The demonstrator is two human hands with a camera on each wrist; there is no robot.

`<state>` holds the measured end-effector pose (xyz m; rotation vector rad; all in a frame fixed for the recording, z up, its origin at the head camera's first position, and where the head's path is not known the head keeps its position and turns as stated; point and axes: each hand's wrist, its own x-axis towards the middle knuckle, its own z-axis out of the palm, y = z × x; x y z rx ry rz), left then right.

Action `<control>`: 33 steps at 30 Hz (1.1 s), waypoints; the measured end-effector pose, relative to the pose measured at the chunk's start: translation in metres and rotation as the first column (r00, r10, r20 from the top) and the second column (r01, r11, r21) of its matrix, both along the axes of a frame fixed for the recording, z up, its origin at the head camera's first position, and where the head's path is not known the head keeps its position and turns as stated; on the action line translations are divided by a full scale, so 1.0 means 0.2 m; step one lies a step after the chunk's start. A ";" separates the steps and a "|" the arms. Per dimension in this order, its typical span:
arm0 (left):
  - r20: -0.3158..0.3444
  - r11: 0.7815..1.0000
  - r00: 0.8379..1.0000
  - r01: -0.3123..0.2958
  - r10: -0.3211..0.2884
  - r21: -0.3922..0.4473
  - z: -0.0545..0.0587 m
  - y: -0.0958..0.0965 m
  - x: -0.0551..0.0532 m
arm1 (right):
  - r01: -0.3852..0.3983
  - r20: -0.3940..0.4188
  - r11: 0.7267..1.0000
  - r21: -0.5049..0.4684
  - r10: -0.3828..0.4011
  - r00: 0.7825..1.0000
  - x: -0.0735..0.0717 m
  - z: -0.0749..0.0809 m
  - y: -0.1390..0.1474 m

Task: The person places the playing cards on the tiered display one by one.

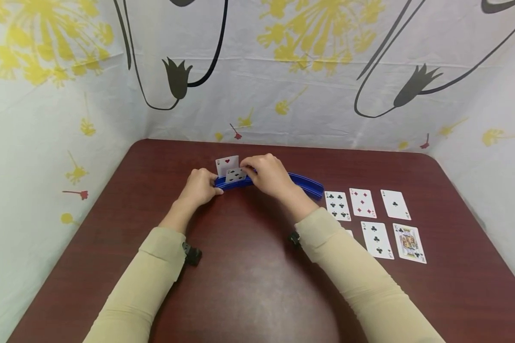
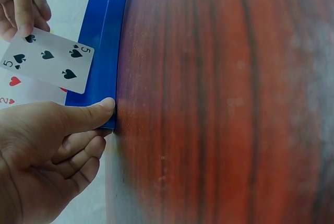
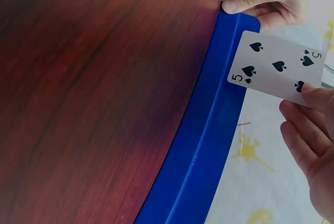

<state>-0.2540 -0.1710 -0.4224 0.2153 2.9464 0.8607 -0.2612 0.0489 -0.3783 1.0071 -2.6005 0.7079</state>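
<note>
A curved blue card holder (image 1: 307, 185) lies toward the back of the table. My left hand (image 1: 199, 186) grips its left end, with the thumb on the front face and the fingers behind, as the left wrist view shows. A two of hearts (image 1: 223, 165) stands upright in the holder near that end. Between thumb and fingers, my right hand (image 1: 268, 174) pinches a five of spades (image 3: 276, 67) by one end. The card's opposite edge is over the holder's blue face, in front of the two of hearts; whether it sits in a groove I cannot tell.
Face up on the table's right lie a six of clubs (image 1: 337, 206), a diamond card (image 1: 362, 203), an ace of clubs (image 1: 396, 204), a three of clubs (image 1: 377, 239) and a king of clubs (image 1: 409, 243). My right sleeve (image 1: 326, 236) mostly hides another card. Patterned cloth (image 1: 257, 119) hangs behind.
</note>
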 end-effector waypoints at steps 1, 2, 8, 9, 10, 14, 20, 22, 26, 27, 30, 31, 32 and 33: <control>-0.002 1.000 1.000 0.004 -0.004 -0.001 0.00 0.00 0.00 | 0.005 0.000 1.000 0.003 -0.005 1.000 0.00 0.00 0.00; -0.004 1.000 1.000 0.007 -0.007 -0.003 0.00 0.00 0.00 | 0.008 0.002 1.000 0.005 -0.008 1.000 0.00 0.00 0.00; -0.009 1.000 1.000 0.008 -0.008 -0.007 0.00 0.00 0.00 | 0.003 0.025 1.000 0.023 -0.004 1.000 0.00 -0.01 -0.02; -0.007 1.000 1.000 0.008 -0.008 -0.006 0.00 0.00 0.00 | 0.000 0.032 1.000 0.028 0.000 0.999 0.00 -0.01 -0.02; -0.007 1.000 1.000 0.008 -0.008 -0.005 0.00 0.00 0.00 | -0.004 0.041 0.999 0.032 0.002 0.999 0.00 -0.02 -0.02; -0.005 1.000 1.000 0.013 -0.013 0.002 0.00 0.00 0.00 | -0.024 0.077 0.999 0.046 0.020 0.997 0.00 -0.03 -0.02; -0.027 1.000 0.999 0.029 -0.030 -0.005 0.00 0.01 0.00 | -0.067 0.120 0.995 0.068 0.059 0.991 -0.01 -0.04 -0.02; -0.032 0.999 0.999 0.033 -0.033 -0.003 0.00 0.01 0.00 | -0.075 0.129 0.995 0.061 0.067 0.989 -0.01 -0.04 -0.01; -0.030 1.000 0.999 0.028 -0.027 0.002 0.00 0.01 0.00 | -0.059 0.140 0.997 0.041 0.053 0.989 -0.01 -0.04 -0.01; -0.027 1.000 0.999 0.023 -0.023 0.002 0.00 0.01 0.00 | -0.050 0.142 0.998 0.036 0.044 0.989 -0.01 -0.03 -0.01; -0.013 1.000 1.000 0.006 -0.006 0.004 -0.01 0.01 0.00 | -0.023 0.143 0.999 0.030 0.018 0.989 0.00 -0.03 0.01; -0.006 1.000 1.000 0.002 -0.002 0.007 -0.01 0.01 0.00 | -0.017 0.143 0.999 0.027 0.013 0.990 0.00 -0.03 0.02; 0.000 1.000 1.000 -0.003 0.003 0.010 -0.01 0.00 0.00 | -0.015 0.145 1.000 0.023 0.012 0.989 0.00 -0.03 0.02; 0.006 1.000 1.000 -0.009 0.009 0.013 -0.01 0.00 0.00 | -0.014 0.143 1.000 0.021 0.011 0.990 0.00 -0.03 0.03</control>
